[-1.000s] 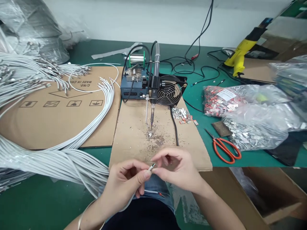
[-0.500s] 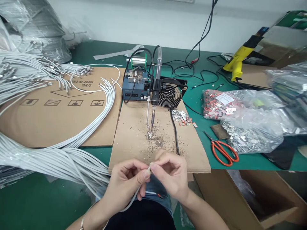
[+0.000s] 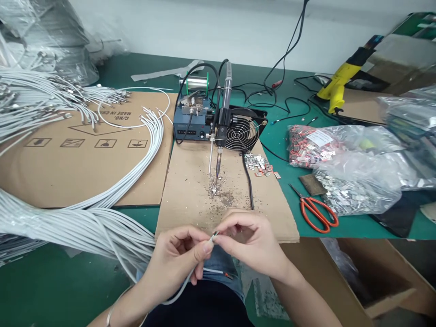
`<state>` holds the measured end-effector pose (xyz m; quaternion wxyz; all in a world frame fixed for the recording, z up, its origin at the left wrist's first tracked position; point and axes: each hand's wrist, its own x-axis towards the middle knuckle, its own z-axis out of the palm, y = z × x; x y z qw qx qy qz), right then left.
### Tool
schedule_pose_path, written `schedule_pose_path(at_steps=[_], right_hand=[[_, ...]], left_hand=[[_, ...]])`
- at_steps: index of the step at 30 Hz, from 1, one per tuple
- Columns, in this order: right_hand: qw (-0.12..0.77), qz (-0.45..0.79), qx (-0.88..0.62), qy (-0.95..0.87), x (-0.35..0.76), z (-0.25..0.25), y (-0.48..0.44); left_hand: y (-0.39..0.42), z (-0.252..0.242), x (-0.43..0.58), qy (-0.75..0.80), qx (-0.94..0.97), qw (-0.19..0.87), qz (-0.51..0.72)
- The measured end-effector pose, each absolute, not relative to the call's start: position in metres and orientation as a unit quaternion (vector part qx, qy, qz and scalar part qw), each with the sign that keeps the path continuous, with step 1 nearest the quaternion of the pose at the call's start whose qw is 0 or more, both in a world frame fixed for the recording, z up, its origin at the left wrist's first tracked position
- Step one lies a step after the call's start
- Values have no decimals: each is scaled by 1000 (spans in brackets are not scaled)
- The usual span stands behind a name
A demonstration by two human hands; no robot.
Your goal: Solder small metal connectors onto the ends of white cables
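My left hand (image 3: pixel 185 254) pinches a grey-white cable (image 3: pixel 184 288) between thumb and forefinger, close to its end. Fingers of my right hand (image 3: pixel 250 243) meet at that same tip, where thin dark wire ends (image 3: pixel 215 234) show between the two hands. How firmly the right fingertips grip them is hard to make out. From the left hand the cable hangs down over my lap, and a length with an orange-tipped end (image 3: pixel 227 274) lies there. Beyond the hands, a soldering iron (image 3: pixel 223 122) stands clamped, tip down, above solder crumbs on a cardboard sheet (image 3: pixel 184 190).
A blue soldering station (image 3: pixel 191 125), solder spool (image 3: pixel 197 85) and fan (image 3: pixel 242 134) stand behind. Loose metal connectors (image 3: pixel 257 163) lie on the cardboard. To the right are red-handled scissors (image 3: pixel 318 213), bagged connectors (image 3: pixel 357 188) and a yellow heat gun (image 3: pixel 335 88). Cable bundles (image 3: pixel 112 227) fill the left.
My right fingers have opened slightly and shifted at the cable tip, so the dark wire ends now show. The left hand keeps its pinch almost in place.
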<state>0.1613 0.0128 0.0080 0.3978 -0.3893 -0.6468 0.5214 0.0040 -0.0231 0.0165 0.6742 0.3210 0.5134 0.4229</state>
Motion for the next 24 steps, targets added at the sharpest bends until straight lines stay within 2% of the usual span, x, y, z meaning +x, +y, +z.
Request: schedule_pose_path(at_steps=[3, 8, 12, 15, 17, 19, 24], right_hand=[[394, 532, -387, -642, 162, 8, 14], [522, 569, -356, -526, 147, -4, 6], [560, 578, -349, -480, 144, -8, 7], [550, 499, -402, -536, 171, -4, 20], [474, 343, -492, -644, 200, 1, 37], [320, 103, -580, -742, 230, 5, 60], [179, 42, -598, -780, 270, 4, 116]], left_hand=[[-25, 19, 6, 528, 337, 651, 428], [-23, 17, 15, 517, 294, 662, 455], [-20, 20, 18, 521, 273, 669, 455], [-16, 24, 9, 551, 281, 650, 441], [-11, 25, -1, 578, 287, 635, 424], [-4, 25, -13, 598, 294, 628, 402], [18, 22, -31, 620, 355, 615, 332]])
